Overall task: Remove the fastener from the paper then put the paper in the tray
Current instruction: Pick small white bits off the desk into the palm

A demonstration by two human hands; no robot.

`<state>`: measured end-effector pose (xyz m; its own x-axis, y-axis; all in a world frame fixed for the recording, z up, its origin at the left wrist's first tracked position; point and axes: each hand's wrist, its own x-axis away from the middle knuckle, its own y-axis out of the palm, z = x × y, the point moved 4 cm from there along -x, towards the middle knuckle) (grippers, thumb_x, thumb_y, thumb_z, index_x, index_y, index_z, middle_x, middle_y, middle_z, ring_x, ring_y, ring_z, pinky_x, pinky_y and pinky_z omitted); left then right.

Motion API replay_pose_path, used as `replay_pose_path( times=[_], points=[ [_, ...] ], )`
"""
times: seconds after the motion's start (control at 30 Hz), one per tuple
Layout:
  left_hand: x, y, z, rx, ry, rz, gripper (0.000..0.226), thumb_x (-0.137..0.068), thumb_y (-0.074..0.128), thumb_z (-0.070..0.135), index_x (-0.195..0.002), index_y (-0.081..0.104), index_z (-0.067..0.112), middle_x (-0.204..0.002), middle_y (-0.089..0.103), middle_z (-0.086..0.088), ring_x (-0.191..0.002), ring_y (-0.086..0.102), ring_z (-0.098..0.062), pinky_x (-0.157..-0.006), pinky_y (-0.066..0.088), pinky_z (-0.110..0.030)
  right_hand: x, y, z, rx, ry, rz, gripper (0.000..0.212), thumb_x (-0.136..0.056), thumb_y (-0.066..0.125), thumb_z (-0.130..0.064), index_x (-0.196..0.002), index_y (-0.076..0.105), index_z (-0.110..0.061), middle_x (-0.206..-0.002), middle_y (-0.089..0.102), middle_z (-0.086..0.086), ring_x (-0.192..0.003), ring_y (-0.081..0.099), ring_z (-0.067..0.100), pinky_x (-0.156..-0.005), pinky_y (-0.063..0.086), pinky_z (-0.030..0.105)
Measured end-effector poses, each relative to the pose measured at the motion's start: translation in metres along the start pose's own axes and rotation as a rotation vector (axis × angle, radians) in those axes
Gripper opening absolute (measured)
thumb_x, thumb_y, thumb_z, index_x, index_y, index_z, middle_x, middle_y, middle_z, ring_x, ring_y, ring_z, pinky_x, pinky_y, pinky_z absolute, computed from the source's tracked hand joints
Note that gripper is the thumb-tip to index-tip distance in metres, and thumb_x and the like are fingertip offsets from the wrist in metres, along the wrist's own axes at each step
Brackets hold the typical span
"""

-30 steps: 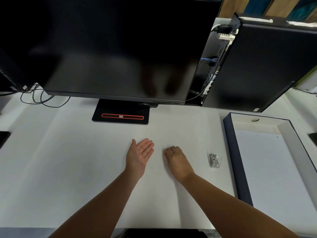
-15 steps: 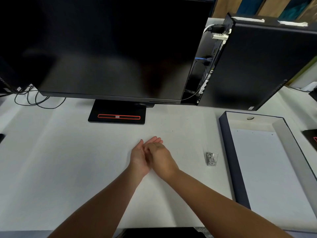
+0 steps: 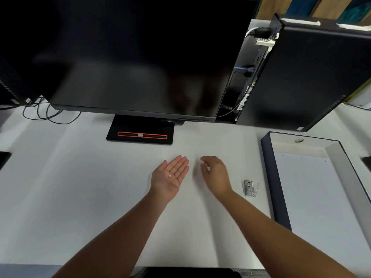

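Above the paper (image 3: 196, 227), the open left hand (image 3: 170, 177) cradles a white speck (image 3: 170, 175), the right hand (image 3: 215, 174) curled, grasp unclear; unfastening seems done, next lift the sheet into the tray (image 3: 274, 187)

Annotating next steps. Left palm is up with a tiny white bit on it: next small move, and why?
Probably tip the white bit off the left hand onto the table beside the clear object. The palm lies open, face up, carrying it, so that hand seems tied up until emptied. The right hand is blurred, unclear if free.
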<state>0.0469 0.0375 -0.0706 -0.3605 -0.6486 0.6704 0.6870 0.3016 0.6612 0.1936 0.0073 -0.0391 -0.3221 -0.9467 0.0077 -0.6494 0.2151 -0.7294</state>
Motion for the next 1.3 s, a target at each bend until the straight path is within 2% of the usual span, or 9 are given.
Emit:
replay_pose_path(
  times=[0.13,0.33,0.57,0.67,0.73,0.87,0.97,1.07,1.3],
  points=[
    [0.001,-0.003,0.006,0.003,0.013,0.004,0.047,-0.103,0.027,0.029,-0.113,0.060,-0.003,-0.112,0.068,-0.018,-0.108,0.063,-0.028,-0.091,0.048,-0.037,-0.020,-0.003,0.030,0.186,0.068,-0.130,0.041,-0.088,0.045,0.000,-0.129,0.050,-0.002,-0.129,0.052,0.018,-0.120,0.044,0.037,-0.100,0.034,0.033],
    [0.001,-0.005,0.009,0.005,0.023,0.015,0.047,-0.103,0.027,0.029,-0.112,0.061,-0.003,-0.110,0.069,-0.017,-0.107,0.063,-0.028,-0.088,0.050,-0.036,-0.032,0.007,0.029,0.436,-0.028,-0.254,0.050,-0.084,0.039,0.005,-0.133,0.044,-0.006,-0.137,0.044,0.010,-0.116,0.040,0.035,-0.093,0.038,0.034],
    [-0.001,-0.005,0.012,0.005,0.020,0.011,0.047,-0.103,0.028,0.030,-0.113,0.061,-0.002,-0.109,0.070,-0.017,-0.107,0.063,-0.027,-0.087,0.050,-0.036,-0.013,0.011,0.026,0.235,-0.128,-0.230,0.018,-0.082,0.048,0.004,-0.085,0.066,0.000,-0.080,0.058,0.012,-0.080,0.053,0.029,-0.066,0.043,0.033],
    [-0.001,-0.005,0.012,-0.008,0.021,0.010,0.047,-0.103,0.027,0.030,-0.113,0.061,-0.002,-0.111,0.069,-0.016,-0.108,0.063,-0.027,-0.088,0.050,-0.036,-0.020,0.003,0.031,0.197,-0.042,-0.157,0.019,-0.077,0.045,0.009,-0.064,0.051,-0.004,-0.062,0.046,0.004,-0.070,0.047,0.027,-0.056,0.034,0.032],
    [-0.002,-0.006,0.013,-0.007,0.024,0.008,0.047,-0.103,0.028,0.031,-0.113,0.061,-0.002,-0.112,0.068,-0.017,-0.109,0.063,-0.028,-0.089,0.050,-0.036,-0.020,0.001,0.033,0.243,-0.015,-0.140,0.021,-0.074,0.040,0.013,-0.067,0.050,-0.005,-0.064,0.038,0.000,-0.071,0.041,0.024,-0.053,0.025,0.028],
    [-0.003,-0.007,0.013,-0.002,0.021,0.003,0.047,-0.103,0.028,0.031,-0.114,0.061,-0.002,-0.111,0.069,-0.017,-0.109,0.063,-0.028,-0.089,0.049,-0.036,-0.012,0.010,0.031,0.266,-0.101,-0.227,0.028,-0.080,0.042,0.008,-0.093,0.067,0.001,-0.085,0.057,0.015,-0.083,0.051,0.030,-0.064,0.038,0.028],
    [-0.004,-0.004,0.011,0.004,0.017,-0.008,0.048,-0.103,0.028,0.031,-0.113,0.060,-0.002,-0.110,0.069,-0.017,-0.108,0.063,-0.028,-0.088,0.050,-0.036,-0.009,0.014,0.026,0.200,-0.081,-0.258,0.016,-0.085,0.058,-0.013,-0.094,0.067,-0.003,-0.093,0.059,0.012,-0.096,0.055,0.031,-0.073,0.041,0.029],
    [-0.005,-0.001,0.009,0.007,0.013,-0.011,0.048,-0.103,0.028,0.031,-0.112,0.060,-0.003,-0.110,0.069,-0.017,-0.107,0.063,-0.028,-0.087,0.050,-0.036,-0.002,0.021,0.021,0.213,-0.019,-0.336,0.041,-0.083,0.066,-0.030,-0.117,0.061,-0.007,-0.115,0.055,0.009,-0.112,0.047,0.024,-0.091,0.039,0.028],
    [-0.005,-0.002,0.008,-0.008,0.011,-0.012,0.048,-0.103,0.028,0.032,-0.113,0.060,-0.002,-0.112,0.068,-0.017,-0.109,0.063,-0.028,-0.090,0.049,-0.037,0.003,0.027,0.013,0.162,-0.033,-0.200,0.020,-0.090,0.050,-0.009,-0.087,0.069,-0.004,-0.087,0.065,0.007,-0.081,0.056,0.022,-0.068,0.039,0.026]
  ],
)
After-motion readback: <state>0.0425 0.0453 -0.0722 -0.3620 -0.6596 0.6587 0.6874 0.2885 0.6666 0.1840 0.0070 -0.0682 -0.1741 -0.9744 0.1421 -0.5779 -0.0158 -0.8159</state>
